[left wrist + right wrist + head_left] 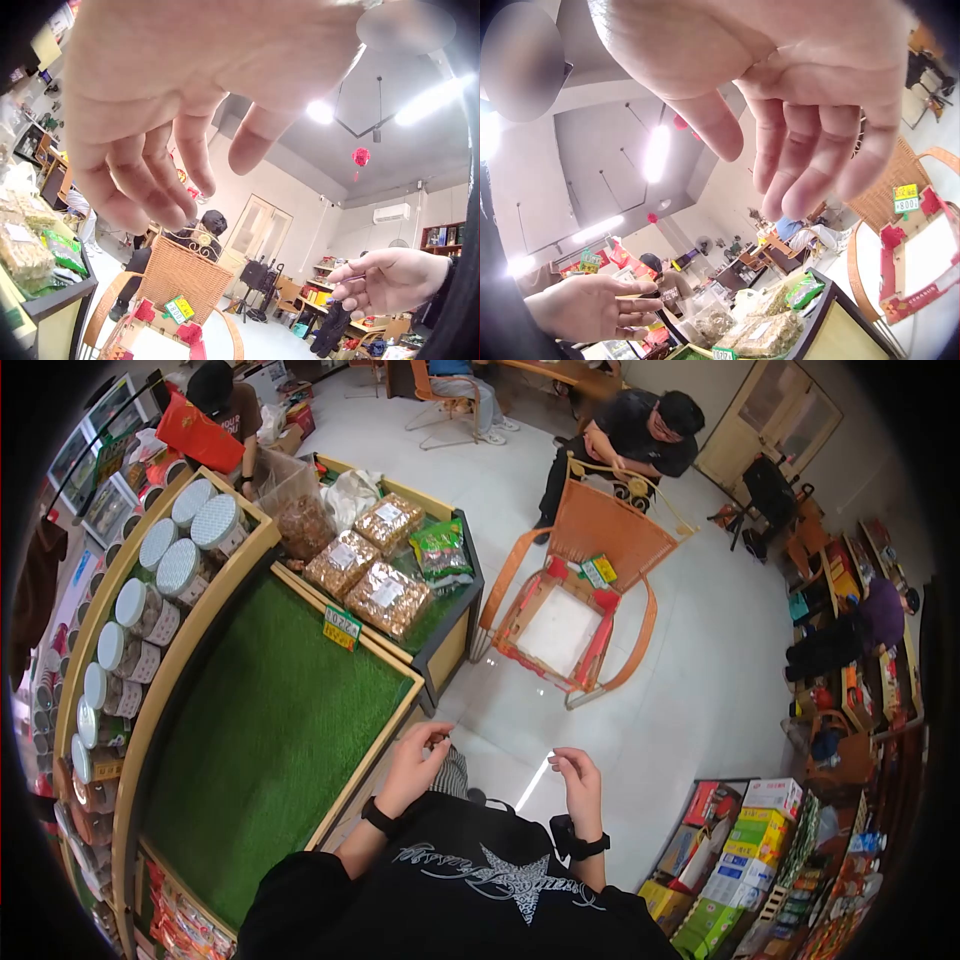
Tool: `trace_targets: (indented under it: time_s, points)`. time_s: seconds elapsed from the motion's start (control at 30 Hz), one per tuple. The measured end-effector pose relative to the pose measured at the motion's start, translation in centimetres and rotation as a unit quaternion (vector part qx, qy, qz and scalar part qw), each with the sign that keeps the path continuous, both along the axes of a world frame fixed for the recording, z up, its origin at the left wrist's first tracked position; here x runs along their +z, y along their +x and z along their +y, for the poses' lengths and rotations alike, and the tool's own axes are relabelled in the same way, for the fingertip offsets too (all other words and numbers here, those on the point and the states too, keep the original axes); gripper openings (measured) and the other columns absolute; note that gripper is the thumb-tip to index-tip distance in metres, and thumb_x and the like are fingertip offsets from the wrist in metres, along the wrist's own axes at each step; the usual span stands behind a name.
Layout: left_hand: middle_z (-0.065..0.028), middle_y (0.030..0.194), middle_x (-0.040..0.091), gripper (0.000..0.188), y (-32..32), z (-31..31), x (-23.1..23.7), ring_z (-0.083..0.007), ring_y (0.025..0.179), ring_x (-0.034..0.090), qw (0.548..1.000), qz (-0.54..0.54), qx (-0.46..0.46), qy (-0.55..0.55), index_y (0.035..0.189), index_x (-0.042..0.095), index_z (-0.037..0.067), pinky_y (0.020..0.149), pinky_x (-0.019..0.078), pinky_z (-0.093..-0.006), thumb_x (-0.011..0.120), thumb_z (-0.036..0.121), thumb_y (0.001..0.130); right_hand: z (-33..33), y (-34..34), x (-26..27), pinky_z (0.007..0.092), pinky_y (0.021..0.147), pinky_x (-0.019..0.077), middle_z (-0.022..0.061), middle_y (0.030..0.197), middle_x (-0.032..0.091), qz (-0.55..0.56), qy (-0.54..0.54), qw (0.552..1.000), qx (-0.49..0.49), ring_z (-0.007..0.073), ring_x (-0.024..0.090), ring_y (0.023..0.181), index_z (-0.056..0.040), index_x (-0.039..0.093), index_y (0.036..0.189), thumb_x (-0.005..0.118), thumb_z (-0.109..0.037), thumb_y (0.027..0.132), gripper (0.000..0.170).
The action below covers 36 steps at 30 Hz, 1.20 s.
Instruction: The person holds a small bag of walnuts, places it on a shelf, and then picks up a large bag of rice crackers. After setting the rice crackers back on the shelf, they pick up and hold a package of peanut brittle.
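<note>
Both hands hang in the air in front of the body, apart, with nothing held. The left hand (pixel 408 768) is near the corner of the green-lined display bin (pixel 270 730), its fingers loosely bent; in its wrist view the left hand (pixel 180 97) has relaxed, hanging fingers. Over the floor to the right is the right hand (pixel 580 790), also loosely bent, and the right wrist view shows the right hand (pixel 780 97) with empty, relaxed fingers. Ahead stands a wicker chair (pixel 612 525) holding a red-edged carton (pixel 555 630) with a white inside.
Bagged snacks (pixel 388 598) and a green packet (pixel 440 550) lie in the far bin. Lidded jars (pixel 145 610) line a curved shelf at left. Stacked boxes (pixel 745 850) stand at lower right. A seated person (pixel 640 440) is behind the chair; another person (pixel 225 405) stands upper left.
</note>
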<state>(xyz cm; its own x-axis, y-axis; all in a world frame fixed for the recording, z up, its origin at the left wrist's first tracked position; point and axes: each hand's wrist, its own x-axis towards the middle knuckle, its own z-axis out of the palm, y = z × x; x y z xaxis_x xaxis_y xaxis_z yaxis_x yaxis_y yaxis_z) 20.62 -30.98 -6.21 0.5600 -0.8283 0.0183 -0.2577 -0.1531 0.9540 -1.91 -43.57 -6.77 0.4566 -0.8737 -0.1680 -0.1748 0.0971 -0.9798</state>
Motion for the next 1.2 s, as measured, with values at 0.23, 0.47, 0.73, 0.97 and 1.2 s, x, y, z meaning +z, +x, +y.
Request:
trace_targets:
  time_s: [0.23,0.47,0.73,0.97,1.2]
  points:
    - [-0.0118,0.091,0.058,0.022,7.2,-5.1,1.3,-0.0214,0.084,0.057,0.998,-0.007,0.06,-0.009,0.099,0.058,0.001,0.074,0.0452,-0.0302,0.055,0.009,0.079,-6.3,7.9,0.8,0.0255,0.075,0.0441,0.0079,0.086,0.063,-0.021,-0.007,0.998,0.061,0.0135,0.058,0.083,0.0005,0.057,0.098,0.052,-0.008,0.085,0.017]
    - [-0.0101,0.094,0.058,0.02,13.6,-6.7,1.2,-0.0187,0.085,0.058,0.996,-0.023,0.09,0.002,0.099,0.058,0.001,0.077,0.0452,-0.0287,0.054,0.006,0.08,-11.4,15.5,1.1,0.0258,0.077,0.0444,0.0095,0.09,0.062,0.019,-0.071,0.992,0.102,0.0148,0.059,0.085,0.0023,0.056,0.099,0.051,-0.007,0.084,0.018]
    - [-0.0117,0.096,0.059,0.023,17.6,-3.3,1.0,-0.0204,0.087,0.058,0.969,-0.013,0.245,0.026,0.102,0.057,0.001,0.078,0.0448,-0.0299,0.055,0.009,0.08,-13.7,22.8,-2.2,0.0247,0.076,0.0444,0.0091,0.092,0.061,0.011,-0.009,0.97,0.242,0.0144,0.058,0.086,0.0024,0.056,0.1,0.052,-0.008,0.085,0.018]
    - [-0.0115,0.096,0.06,0.025,17.9,-3.1,-0.3,-0.0197,0.086,0.059,0.93,0.024,0.362,0.058,0.104,0.057,0.001,0.078,0.045,-0.0299,0.055,0.011,0.081,-18.6,31.3,-3.0,0.0254,0.074,0.0443,0.0091,0.093,0.061,0.065,0.019,0.92,0.386,0.0137,0.057,0.084,0.0006,0.056,0.101,0.053,-0.009,0.085,0.019]
    - [-0.0075,0.103,0.058,0.034,19.4,-8.8,-6.4,-0.0151,0.095,0.055,0.899,0.249,0.346,0.1,0.114,0.052,0.002,0.082,0.0427,-0.0286,0.052,0.022,0.086,-23.5,39.6,-7.6,0.0283,0.077,0.0441,0.0123,0.097,0.058,0.086,-0.035,0.859,0.503,0.0184,0.056,0.088,0.0006,0.052,0.107,0.055,-0.009,0.082,0.027]
